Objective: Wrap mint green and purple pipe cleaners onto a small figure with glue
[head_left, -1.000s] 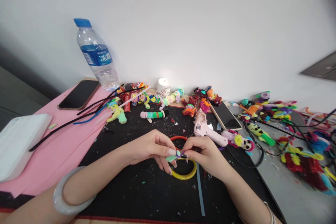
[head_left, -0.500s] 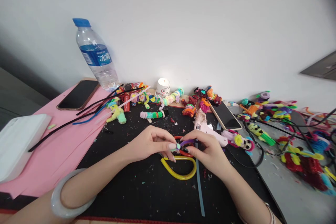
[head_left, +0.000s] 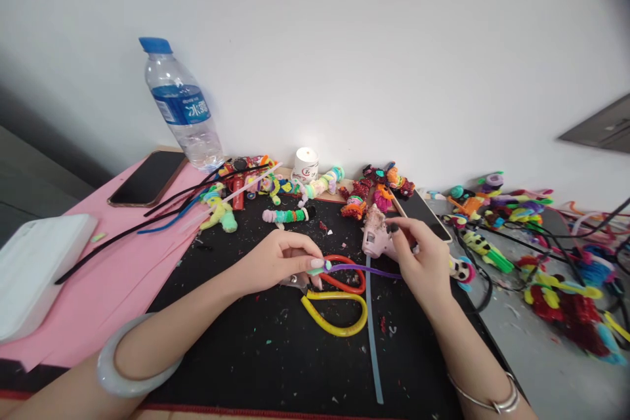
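Observation:
My left hand (head_left: 283, 261) pinches a small mint-green fuzzy piece (head_left: 319, 267). A purple pipe cleaner (head_left: 364, 270) runs from it to the right, as far as the heel of my right hand (head_left: 420, 259). My right hand's fingers are curled over the pink glue gun (head_left: 375, 239), which lies on the black mat (head_left: 275, 354). Scissors with a red and a yellow handle loop (head_left: 339, 305) lie just below both hands, their blades partly under my left hand. A jade-coloured bangle (head_left: 111, 374) is on my left wrist.
A clear glue stick (head_left: 373, 341) lies in front of the scissors. Along the wall stand a water bottle (head_left: 183, 108), a white candle (head_left: 307, 163) and several pipe-cleaner figures (head_left: 288, 215). Two phones (head_left: 147, 177) (head_left: 426, 210), pink paper, a white box (head_left: 34, 262) and cables lie around.
My right hand let go near the green piece and moved right and up onto the glue gun. The purple pipe cleaner is drawn out straight. My left hand stayed put.

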A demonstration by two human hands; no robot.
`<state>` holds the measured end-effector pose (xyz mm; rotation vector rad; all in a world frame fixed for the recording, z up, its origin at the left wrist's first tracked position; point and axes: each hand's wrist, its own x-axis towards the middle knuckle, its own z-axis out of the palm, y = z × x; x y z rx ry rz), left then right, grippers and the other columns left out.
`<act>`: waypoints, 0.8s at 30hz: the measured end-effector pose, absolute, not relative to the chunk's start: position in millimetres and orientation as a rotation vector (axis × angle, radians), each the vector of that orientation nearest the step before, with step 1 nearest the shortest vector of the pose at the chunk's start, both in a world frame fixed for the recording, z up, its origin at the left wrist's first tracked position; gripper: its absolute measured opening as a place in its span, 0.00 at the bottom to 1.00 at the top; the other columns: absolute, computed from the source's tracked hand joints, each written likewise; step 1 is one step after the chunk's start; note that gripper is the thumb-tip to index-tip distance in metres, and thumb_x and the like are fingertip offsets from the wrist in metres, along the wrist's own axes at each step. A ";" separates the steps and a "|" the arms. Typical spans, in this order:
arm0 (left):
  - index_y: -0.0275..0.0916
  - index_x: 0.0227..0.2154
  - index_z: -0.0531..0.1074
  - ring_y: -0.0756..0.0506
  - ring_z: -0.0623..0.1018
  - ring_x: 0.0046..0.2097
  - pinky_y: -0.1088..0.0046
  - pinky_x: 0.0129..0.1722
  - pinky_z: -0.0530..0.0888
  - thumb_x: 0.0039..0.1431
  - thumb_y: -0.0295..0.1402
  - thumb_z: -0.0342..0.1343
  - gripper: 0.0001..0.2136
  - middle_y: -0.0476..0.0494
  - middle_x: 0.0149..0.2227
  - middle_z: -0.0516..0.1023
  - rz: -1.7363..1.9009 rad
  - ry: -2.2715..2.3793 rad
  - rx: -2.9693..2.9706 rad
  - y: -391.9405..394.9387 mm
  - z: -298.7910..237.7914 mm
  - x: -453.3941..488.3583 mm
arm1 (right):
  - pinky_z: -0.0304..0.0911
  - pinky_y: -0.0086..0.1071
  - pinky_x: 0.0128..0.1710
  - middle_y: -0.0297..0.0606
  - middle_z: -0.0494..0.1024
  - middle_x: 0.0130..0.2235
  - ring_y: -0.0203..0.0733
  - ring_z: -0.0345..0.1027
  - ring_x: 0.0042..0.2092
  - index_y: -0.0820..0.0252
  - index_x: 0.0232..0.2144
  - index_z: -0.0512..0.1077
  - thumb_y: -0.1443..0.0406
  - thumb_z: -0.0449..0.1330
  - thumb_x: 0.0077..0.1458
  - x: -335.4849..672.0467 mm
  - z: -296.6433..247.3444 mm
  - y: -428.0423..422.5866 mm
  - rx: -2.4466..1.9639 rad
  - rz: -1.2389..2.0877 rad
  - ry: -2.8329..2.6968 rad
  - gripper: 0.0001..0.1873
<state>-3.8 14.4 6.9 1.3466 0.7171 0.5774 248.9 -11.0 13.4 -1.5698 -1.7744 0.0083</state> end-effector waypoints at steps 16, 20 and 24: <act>0.35 0.30 0.70 0.56 0.66 0.19 0.80 0.21 0.61 0.54 0.37 0.58 0.09 0.53 0.20 0.69 0.452 0.561 1.048 15.9 3.8 -7.4 | 0.60 0.47 0.41 0.48 0.69 0.44 0.56 0.63 0.45 0.61 0.45 0.66 0.69 0.55 0.43 254.9 4.3 -4.3 -2.053 -0.134 -1.846 0.22; 0.35 0.30 0.69 0.56 0.62 0.19 0.79 0.21 0.61 0.54 0.36 0.58 0.09 0.55 0.17 0.66 0.475 0.546 0.976 16.7 5.1 -7.9 | 0.59 0.48 0.44 0.45 0.69 0.43 0.54 0.62 0.45 0.59 0.44 0.66 0.67 0.55 0.46 248.5 14.9 -10.3 -1.808 -0.128 -1.815 0.19; 0.35 0.30 0.69 0.56 0.62 0.18 0.79 0.21 0.59 0.53 0.37 0.58 0.09 0.55 0.17 0.66 0.488 0.603 1.012 15.0 3.6 -4.6 | 0.62 0.40 0.42 0.42 0.72 0.40 0.47 0.66 0.42 0.58 0.41 0.67 0.68 0.55 0.51 228.3 22.7 -24.9 -1.292 0.176 -2.009 0.12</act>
